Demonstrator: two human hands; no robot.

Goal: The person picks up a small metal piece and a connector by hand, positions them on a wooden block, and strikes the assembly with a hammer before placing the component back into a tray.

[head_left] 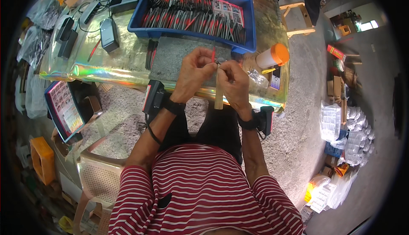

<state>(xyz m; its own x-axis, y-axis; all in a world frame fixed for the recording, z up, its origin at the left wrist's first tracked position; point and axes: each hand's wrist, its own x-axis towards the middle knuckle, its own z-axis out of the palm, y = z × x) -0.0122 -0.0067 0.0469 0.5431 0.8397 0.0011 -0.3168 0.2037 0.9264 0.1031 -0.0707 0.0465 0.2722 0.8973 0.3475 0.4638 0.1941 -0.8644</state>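
Note:
My left hand pinches a slim red stick that stands up from the fingertips. Close beside it, my right hand is closed around a pale yellow, handle-like stick, which hangs down below the fingers. A small dark part sits between the fingertips of both hands; its kind is too small to tell. Both hands are over a grey slab at the table's near edge. Several thin dark sticks lie along the slab's left side.
Behind the slab, a blue tray holds rows of slim black and red pieces. An orange-lidded container and clear plastic wrap lie to the right. Grey devices with cables occupy the left. A plastic chair stands lower left.

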